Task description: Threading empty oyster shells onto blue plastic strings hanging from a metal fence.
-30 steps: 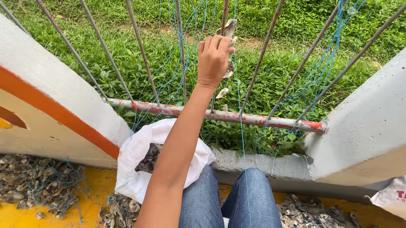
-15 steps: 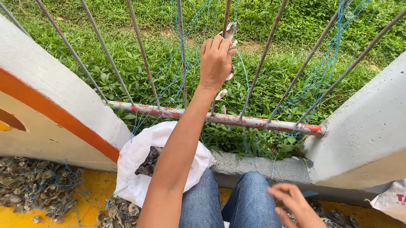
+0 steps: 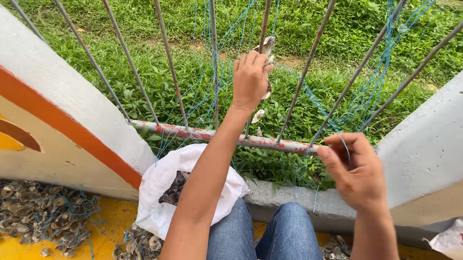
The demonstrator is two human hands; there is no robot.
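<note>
Left hand (image 3: 250,80): raised at 12 o'clock, fingers curled tight around a pale shell (image 3: 267,44) held against a grey metal bar (image 3: 261,54); grip clamped on the shell.
Right hand (image 3: 354,170): at 3 o'clock, lower than the left, thumb and forefinger pinched together on a thin blue string (image 3: 319,105); grip clamped on the string.
Blue string: taut from the right-hand pinch up toward 11 o'clock, ending near the left hand; further loose blue strands hanging among the bars.
Shell: at 12 o'clock, top edge showing above the left fingers; two more pale shells (image 3: 258,115) just below the left hand, beside the same bar.
Fence bars: slanted grey rods fanning upward from a horizontal rail (image 3: 190,133) with flaking red paint, crossing from 9 to 3 o'clock.
Concrete posts: one white post with an orange stripe (image 3: 62,121) at 9 o'clock, one plain grey post (image 3: 436,137) at 3 o'clock.
White sack (image 3: 160,186): at 7 o'clock, open, dark shells inside, just beside the left forearm and touching the left knee.
Knees in blue jeans (image 3: 266,239): at 6 o'clock, between the two forearms.
Shell pile with blue netting (image 3: 33,218): at 8 o'clock on the yellow floor (image 3: 12,250).
Grass (image 3: 142,55): beyond the bars, from 10 to 2 o'clock.
</note>
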